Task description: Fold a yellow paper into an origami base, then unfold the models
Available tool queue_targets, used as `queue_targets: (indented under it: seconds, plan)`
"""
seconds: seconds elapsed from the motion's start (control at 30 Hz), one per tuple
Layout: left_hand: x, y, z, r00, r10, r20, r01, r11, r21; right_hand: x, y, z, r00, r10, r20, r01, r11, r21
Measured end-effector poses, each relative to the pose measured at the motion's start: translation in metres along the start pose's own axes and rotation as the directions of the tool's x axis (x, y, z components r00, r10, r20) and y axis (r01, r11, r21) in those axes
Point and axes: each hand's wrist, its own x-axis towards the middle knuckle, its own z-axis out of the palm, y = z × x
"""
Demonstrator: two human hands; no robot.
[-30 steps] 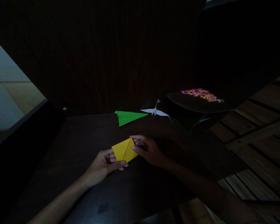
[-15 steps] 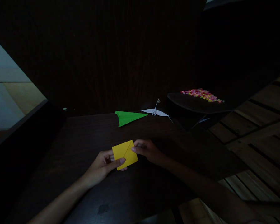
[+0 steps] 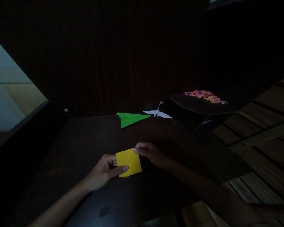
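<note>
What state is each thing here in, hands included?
Yellow paper square: folded, held.
White paper crane: folded, wings spread.
Green pointed paper shape: folded, tip near the crane.
Small pink, red and yellow pieces: heaped on the dark curved shelf.
Left hand: gripping the yellow square, thumb on top.
Right hand: pinching its far right corner.

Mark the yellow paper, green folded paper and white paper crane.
Yellow paper [image 3: 133, 163]: head view, upward face.
Green folded paper [image 3: 130, 120]: head view, middle.
White paper crane [image 3: 157, 113]: head view, body.

The left hand pinches, its thumb stretched above curled fingers. The right hand also pinches, with bent fingers. Both forearms reach inward from below.
</note>
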Motion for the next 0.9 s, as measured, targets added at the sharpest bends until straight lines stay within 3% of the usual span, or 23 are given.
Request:
queue_targets:
  seconds: [0.47,0.9]
  plan:
    - [0.0011,-0.0065,-0.0022,1.000,0.006,-0.007,-0.006,1.000,0.021,-0.0012,-0.0027,0.0012,0.997,-0.028,-0.067,0.022,0.996,-0.085]
    - [0.0004,-0.0017,-0.0011,0.998,0.010,-0.062,-0.007,0.998,0.060,-0.0017,-0.0013,0.0015,0.999,-0.044,0.017,0.047,0.983,-0.180]
